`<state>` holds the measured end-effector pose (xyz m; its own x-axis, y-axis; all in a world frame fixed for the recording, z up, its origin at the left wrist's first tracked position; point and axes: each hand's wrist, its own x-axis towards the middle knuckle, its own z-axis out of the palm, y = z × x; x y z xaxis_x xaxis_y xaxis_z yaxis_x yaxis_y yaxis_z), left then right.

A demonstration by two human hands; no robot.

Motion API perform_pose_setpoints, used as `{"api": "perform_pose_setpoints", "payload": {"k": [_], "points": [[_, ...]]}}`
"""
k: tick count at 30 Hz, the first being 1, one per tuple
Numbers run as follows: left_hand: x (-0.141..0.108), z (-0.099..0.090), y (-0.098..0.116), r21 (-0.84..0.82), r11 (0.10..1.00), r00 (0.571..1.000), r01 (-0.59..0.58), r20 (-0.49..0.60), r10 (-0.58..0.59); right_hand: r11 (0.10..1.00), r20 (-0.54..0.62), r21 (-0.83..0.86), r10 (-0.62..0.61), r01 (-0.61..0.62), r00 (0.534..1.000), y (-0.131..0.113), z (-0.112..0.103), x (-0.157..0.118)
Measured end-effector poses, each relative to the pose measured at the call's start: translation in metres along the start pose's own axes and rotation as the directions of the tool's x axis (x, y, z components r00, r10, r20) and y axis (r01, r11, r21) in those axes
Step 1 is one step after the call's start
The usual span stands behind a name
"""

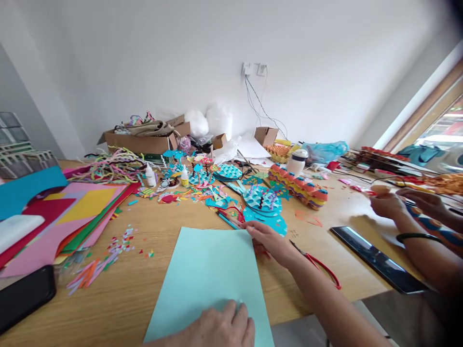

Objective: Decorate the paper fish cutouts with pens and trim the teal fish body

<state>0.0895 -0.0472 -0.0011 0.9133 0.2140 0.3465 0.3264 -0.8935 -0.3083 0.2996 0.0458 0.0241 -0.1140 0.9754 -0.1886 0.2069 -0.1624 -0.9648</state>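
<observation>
A light turquoise sheet of paper [210, 270] lies on the wooden table in front of me, its far edge a little raised on the right. My right hand [269, 238] pinches the far right corner of the sheet between thumb and fingers. On the near part of the paper rests my left hand [220, 325], its fingers bent and slightly apart, pressing on the surface. Just beyond the paper's far edge lie a blue pen [227, 220] and some red-handled scissors partly hidden by my right hand. Another pair of red-handled scissors [321, 270] lies right of my forearm.
Coloured paper sheets [87, 202] and a black phone [27, 296] lie left, near paper scraps [119, 246]. Beyond are glue bottles [184, 176], turquoise paper crafts [262, 202] and a painted egg-carton strip [298, 185]. A tablet [376, 260] lies right, beside another person's hands [388, 205].
</observation>
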Motion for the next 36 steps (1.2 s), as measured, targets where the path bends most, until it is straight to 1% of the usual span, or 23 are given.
{"api": "perform_pose_setpoints", "payload": {"k": [2, 3, 5, 7, 9, 11, 14, 16, 18, 21, 24, 27, 31, 36], "points": [[0.003, 0.004, 0.002, -0.013, 0.999, 0.999, 0.036, 0.017, -0.035, 0.977, -0.063, -0.215, -0.02, 0.007, 0.998, 0.001, 0.004, -0.009], [0.004, 0.006, 0.002, -0.02, 0.999, 0.999, 0.047, 0.023, -0.046, 0.944, -0.09, -0.329, -0.054, 0.021, 0.994, 0.001, 0.008, -0.012], [0.005, 0.01, 0.003, -0.033, 0.998, 0.998, 0.051, 0.034, -0.05, 0.847, -0.101, -0.528, -0.129, 0.056, 0.987, 0.0, 0.014, -0.019], [0.004, 0.012, 0.002, -0.047, 0.997, 0.997, 0.054, 0.058, -0.051, 0.742, -0.106, -0.666, -0.192, 0.074, 0.976, 0.0, 0.017, -0.022], [0.003, 0.014, 0.001, -0.063, 0.996, 0.995, 0.059, 0.09, -0.054, 0.634, -0.128, -0.77, -0.26, 0.069, 0.957, 0.0, 0.016, -0.025], [0.002, 0.015, -0.001, -0.077, 0.995, 0.992, 0.059, 0.119, -0.049, 0.518, -0.144, -0.855, -0.299, 0.034, 0.943, -0.001, 0.012, -0.025], [0.001, 0.015, -0.005, -0.089, 0.994, 0.986, 0.07, 0.154, -0.056, 0.385, -0.143, -0.923, -0.266, -0.031, 0.953, -0.001, 0.008, -0.024], [0.002, 0.014, -0.008, -0.106, 0.991, 0.979, 0.084, 0.197, -0.062, 0.332, -0.125, -0.942, -0.234, -0.042, 0.964, 0.0, 0.009, -0.021], [0.002, 0.012, -0.01, -0.131, 0.986, 0.966, 0.099, 0.249, -0.064, 0.3, -0.104, -0.953, -0.219, -0.034, 0.97, 0.002, 0.013, -0.017], [0.004, 0.008, -0.013, -0.16, 0.98, 0.948, 0.12, 0.312, -0.065, 0.255, -0.095, -0.966, -0.231, -0.034, 0.968, 0.005, 0.016, -0.01], [0.004, 0.006, -0.015, -0.176, 0.975, 0.939, 0.139, 0.335, -0.074, 0.218, -0.101, -0.975, -0.221, -0.052, 0.97, 0.006, 0.017, -0.004], [0.005, 0.008, -0.017, -0.189, 0.968, 0.937, 0.165, 0.336, -0.094, 0.207, -0.128, -0.975, -0.206, -0.085, 0.97, 0.003, 0.016, -0.002], [0.004, 0.012, -0.02, -0.177, 0.974, 0.95, 0.142, 0.302, -0.083, 0.198, -0.142, -0.975, -0.224, -0.098, 0.964, 0.003, 0.016, -0.001], [0.005, 0.024, -0.019, -0.113, 0.988, 0.978, 0.108, 0.188, -0.085, 0.191, -0.139, -0.976, -0.204, -0.099, 0.969, 0.008, 0.015, 0.004]]}}
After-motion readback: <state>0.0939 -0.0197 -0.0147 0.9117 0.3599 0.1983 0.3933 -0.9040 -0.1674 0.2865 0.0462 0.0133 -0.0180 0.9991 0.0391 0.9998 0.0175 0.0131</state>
